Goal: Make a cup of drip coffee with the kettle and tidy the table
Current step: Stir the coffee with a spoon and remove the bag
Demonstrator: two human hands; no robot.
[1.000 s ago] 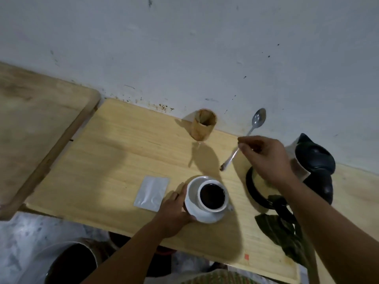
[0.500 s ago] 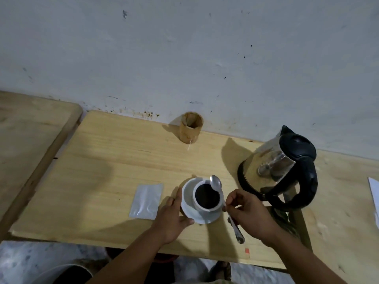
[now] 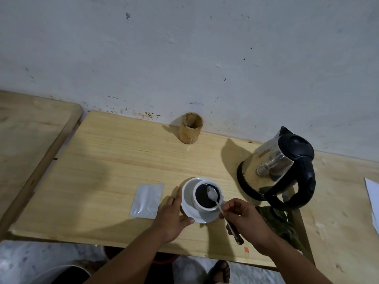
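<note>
Spoon [image 3: 215, 201] pinched in my right hand [image 3: 245, 219] slants up-left, bowl over the cup [image 3: 207, 196], while my left hand's [image 3: 171, 218] spread fingers brace the saucer [image 3: 189, 203].

Glossy metal kettle [image 3: 266, 171], matt wooden table [image 3: 114, 165].

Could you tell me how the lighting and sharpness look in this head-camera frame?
Head view: dim, one light from the right; the kettle and wooden cup cast hard shadows leftward; the steel body mirrors the table; the spoon bowl glares over the coffee; wide-angle bending curves the table edges; focus fairly sharp.
</note>
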